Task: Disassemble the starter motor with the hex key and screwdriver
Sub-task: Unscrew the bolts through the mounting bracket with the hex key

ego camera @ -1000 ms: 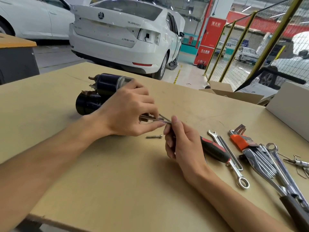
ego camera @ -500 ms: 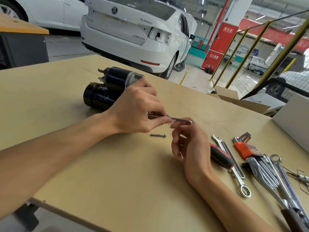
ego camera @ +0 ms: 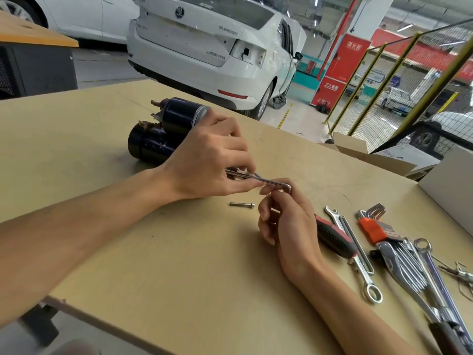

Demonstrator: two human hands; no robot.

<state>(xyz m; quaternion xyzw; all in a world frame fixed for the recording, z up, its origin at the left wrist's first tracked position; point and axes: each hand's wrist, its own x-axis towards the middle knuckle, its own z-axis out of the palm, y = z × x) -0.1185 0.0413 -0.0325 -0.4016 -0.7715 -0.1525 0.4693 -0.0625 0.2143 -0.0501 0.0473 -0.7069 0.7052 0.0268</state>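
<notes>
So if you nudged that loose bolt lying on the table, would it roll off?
The bolt is a round, smooth shaft, so it would likely roll. Its wider head would probably make it curve in an arc rather than run straight. It looks like stiff metal and lies far from the table edges, so a fall seems unlikely.

A big tan table fills the lower part of the frame. At the lower right, shiny wrenches lie in a bunch on it. Just above them sits a set of small keys in an orange holder. A white car is parked at the top middle. A red sign and a yellow fence stand at the upper right. Open cardboard boxes sit at the right edge.
</notes>
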